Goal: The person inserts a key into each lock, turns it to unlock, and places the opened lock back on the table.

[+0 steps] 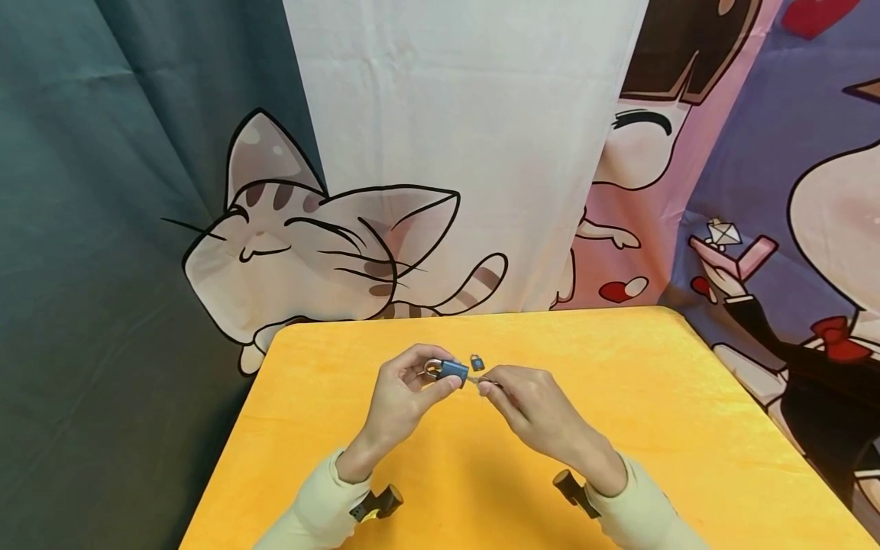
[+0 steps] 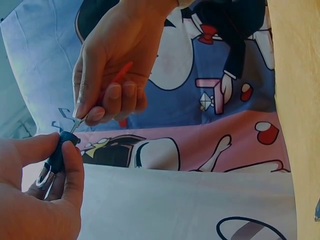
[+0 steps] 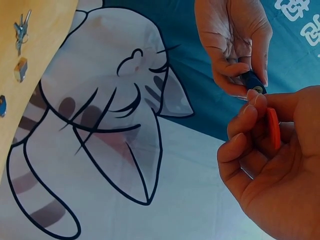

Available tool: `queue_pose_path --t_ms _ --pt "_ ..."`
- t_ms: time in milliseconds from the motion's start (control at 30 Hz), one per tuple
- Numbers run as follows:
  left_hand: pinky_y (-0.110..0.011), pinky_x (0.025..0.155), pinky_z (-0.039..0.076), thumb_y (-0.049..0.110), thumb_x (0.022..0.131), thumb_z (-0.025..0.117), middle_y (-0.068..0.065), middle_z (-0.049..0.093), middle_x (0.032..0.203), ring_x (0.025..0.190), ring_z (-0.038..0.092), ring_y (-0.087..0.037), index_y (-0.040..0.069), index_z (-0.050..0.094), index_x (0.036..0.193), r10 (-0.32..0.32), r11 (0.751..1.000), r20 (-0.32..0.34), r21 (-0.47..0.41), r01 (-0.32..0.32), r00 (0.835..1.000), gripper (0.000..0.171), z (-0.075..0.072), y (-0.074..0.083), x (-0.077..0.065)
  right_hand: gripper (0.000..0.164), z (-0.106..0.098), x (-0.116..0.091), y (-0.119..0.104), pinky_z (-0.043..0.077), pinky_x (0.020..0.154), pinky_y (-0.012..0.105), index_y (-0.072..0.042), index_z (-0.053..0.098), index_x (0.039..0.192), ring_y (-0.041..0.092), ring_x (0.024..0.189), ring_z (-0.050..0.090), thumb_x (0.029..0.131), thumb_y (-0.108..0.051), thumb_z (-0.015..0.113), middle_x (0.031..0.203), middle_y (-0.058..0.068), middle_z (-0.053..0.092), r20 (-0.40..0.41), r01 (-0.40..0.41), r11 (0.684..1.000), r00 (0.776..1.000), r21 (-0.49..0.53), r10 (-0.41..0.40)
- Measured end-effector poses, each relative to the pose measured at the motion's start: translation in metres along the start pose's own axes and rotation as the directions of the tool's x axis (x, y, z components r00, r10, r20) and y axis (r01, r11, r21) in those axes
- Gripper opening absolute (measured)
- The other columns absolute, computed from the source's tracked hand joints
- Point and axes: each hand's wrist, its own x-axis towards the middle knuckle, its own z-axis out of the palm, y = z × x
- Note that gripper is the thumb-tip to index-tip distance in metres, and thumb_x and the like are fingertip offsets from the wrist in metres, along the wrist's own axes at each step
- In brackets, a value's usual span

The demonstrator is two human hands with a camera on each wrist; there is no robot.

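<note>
My left hand [image 1: 402,389] holds a blue padlock [image 1: 452,371] between thumb and fingers. The padlock's silver shackle [image 2: 45,178] points back toward the left palm, and its keyhole end [image 3: 258,90] faces the right hand. With thumb and forefinger, my right hand [image 1: 539,401] pinches a silver key [image 2: 76,125], its tip right at the keyhole end. A flat red tag [image 3: 273,128] lies within the right hand's curled fingers, partly hidden by them. Both hands are raised over the yellow table.
A smaller blue padlock [image 1: 477,362] is on the yellow table [image 1: 330,351], just beyond the hands. In the right wrist view, a bunch of keys [image 3: 21,31] and a brass-coloured padlock [image 3: 20,69] lie on the tabletop. A printed curtain [image 1: 467,114] hangs behind the table.
</note>
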Motion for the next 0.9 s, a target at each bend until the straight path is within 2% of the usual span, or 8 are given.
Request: queue_pose_path --t_ms 233,400,600,767,900 --pt "-0.026 0.083 0.059 0.0 0.086 0.072 -0.024 0.061 0.107 0.094 0.067 -0.011 -0.004 0.062 0.11 0.016 1.0 0.006 0.015 -0.016 1.0 0.026 0.0029 0.0004 -0.0021 0.011 0.0026 0.0017 -0.0012 0.035 0.053 0.007 -0.013 0.061 0.087 -0.004 0.059 0.036 0.096 -0.007 0.061 0.068 -0.01 0.047 -0.019 0.03 1.0 0.999 0.005 -0.03" --pt "-0.027 0.083 0.059 0.001 0.086 0.072 -0.023 0.061 0.107 0.094 0.067 -0.013 -0.003 0.062 0.109 0.028 0.999 0.002 0.027 -0.028 1.0 0.025 0.0057 0.0002 -0.0026 0.012 0.0034 0.0011 -0.0019 0.034 0.052 0.007 -0.013 0.061 0.086 -0.004 0.058 0.036 0.097 -0.007 0.06 0.067 -0.011 0.044 -0.008 0.01 1.0 1.0 0.01 -0.01" --pt "-0.025 0.083 0.058 0.002 0.086 0.072 -0.023 0.061 0.108 0.095 0.066 -0.011 -0.003 0.063 0.109 0.019 0.999 0.0 0.027 -0.019 1.0 0.025 0.0095 0.0006 -0.0019 0.013 0.0045 -0.0001 -0.0018 0.032 0.05 0.008 -0.013 0.06 0.085 -0.005 0.057 0.034 0.096 -0.006 0.06 0.065 -0.011 0.041 -0.01 -0.008 1.0 1.0 0.017 0.008" --pt "-0.025 0.083 0.058 0.001 0.086 0.072 -0.022 0.062 0.108 0.095 0.066 -0.011 -0.002 0.063 0.109 0.013 0.999 0.007 0.038 -0.013 1.0 0.024 0.0098 0.0003 -0.0025 0.017 0.0064 -0.0023 -0.0012 0.035 0.048 0.01 -0.015 0.06 0.085 -0.006 0.055 0.034 0.097 -0.003 0.057 0.063 -0.011 0.043 0.003 -0.044 0.995 0.999 0.087 0.044" --pt "-0.026 0.083 0.058 0.002 0.086 0.072 -0.022 0.062 0.108 0.095 0.066 -0.012 -0.002 0.063 0.108 0.019 0.999 0.014 0.042 -0.019 1.0 0.024 0.0094 -0.0001 -0.0026 0.022 0.0075 -0.0034 -0.0009 0.036 0.047 0.014 -0.016 0.061 0.084 -0.006 0.053 0.034 0.099 -0.002 0.053 0.061 -0.01 0.043 0.019 -0.099 0.978 0.995 0.181 0.097"
